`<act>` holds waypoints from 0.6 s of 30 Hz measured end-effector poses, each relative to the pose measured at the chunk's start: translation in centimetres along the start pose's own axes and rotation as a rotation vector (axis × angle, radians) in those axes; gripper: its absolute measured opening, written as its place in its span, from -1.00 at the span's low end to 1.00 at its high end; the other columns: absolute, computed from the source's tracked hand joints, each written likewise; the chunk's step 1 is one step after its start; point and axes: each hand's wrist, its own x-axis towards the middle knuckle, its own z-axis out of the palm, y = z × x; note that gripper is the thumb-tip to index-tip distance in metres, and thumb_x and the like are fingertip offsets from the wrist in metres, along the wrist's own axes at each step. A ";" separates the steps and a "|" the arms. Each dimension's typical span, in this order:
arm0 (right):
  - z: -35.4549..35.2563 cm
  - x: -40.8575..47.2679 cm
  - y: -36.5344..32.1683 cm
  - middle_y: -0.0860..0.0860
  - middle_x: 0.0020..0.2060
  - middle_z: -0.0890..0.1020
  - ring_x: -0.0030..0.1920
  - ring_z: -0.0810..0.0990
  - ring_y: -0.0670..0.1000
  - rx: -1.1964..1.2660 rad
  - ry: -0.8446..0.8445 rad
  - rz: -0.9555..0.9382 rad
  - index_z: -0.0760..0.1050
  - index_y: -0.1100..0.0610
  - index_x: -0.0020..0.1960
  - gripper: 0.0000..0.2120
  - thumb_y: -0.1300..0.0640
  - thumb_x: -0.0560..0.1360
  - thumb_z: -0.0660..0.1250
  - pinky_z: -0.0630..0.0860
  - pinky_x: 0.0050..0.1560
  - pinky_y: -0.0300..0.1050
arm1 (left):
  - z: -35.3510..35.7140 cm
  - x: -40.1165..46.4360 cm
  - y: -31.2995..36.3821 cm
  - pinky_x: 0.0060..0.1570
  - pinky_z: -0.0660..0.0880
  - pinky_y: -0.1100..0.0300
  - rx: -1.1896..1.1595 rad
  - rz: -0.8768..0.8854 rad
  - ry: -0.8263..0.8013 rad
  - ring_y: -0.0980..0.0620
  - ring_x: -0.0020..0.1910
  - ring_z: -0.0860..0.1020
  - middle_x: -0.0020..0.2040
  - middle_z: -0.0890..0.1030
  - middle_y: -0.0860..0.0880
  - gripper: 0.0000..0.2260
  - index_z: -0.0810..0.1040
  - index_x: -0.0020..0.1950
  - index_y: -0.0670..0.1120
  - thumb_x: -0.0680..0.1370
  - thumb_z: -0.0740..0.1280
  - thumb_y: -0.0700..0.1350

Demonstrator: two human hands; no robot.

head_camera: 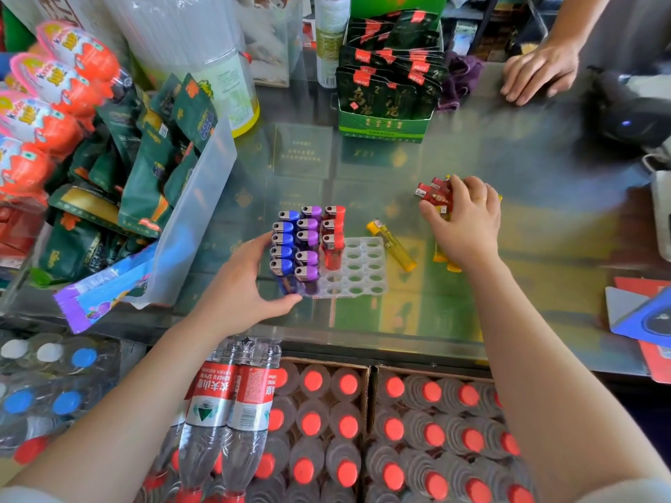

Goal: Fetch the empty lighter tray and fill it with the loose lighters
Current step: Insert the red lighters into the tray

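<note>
Tray (pixel 363 266): white, on glass counter (pixel 526 168); left columns hold blue, purple, red lighters (pixel 308 245).
Left hand (pixel 250 285): fingers curled round tray's left edge.
Right hand (pixel 468 219): gripping red lighter bundle (pixel 434 196).
Yellow lighter (pixel 392 245): lying loose just beside tray.

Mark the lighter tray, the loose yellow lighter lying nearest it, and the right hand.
lighter tray (pixel 365 270): head view, bare empty sockets on its right half.
yellow lighter (pixel 393 245): head view, middle of its clear body.
right hand (pixel 468 219): head view, back of the hand.
</note>
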 end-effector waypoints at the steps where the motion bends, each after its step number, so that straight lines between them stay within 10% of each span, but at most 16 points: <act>1: 0.0 0.0 -0.3 0.12 0.39 0.27 0.41 0.08 0.21 -0.009 0.002 -0.002 0.22 0.06 0.39 -0.34 -0.27 0.40 0.09 -0.05 0.47 0.14 | 0.0 0.1 0.0 0.06 0.30 0.23 -0.001 -0.001 -0.001 0.15 0.09 0.43 0.11 0.48 0.13 -0.43 0.37 0.20 0.09 0.25 0.51 -0.04; 18: 3.7 -1.7 -9.8 0.07 0.28 0.46 0.31 0.28 0.19 0.116 -0.151 -0.403 0.37 0.04 0.32 -0.61 -0.03 0.53 0.11 0.07 0.39 0.07 | -2.5 -2.6 -2.5 -0.02 0.28 0.56 -0.024 -0.037 0.020 0.35 0.07 0.42 0.06 0.50 0.20 -0.50 0.41 0.10 0.16 0.23 0.50 -0.04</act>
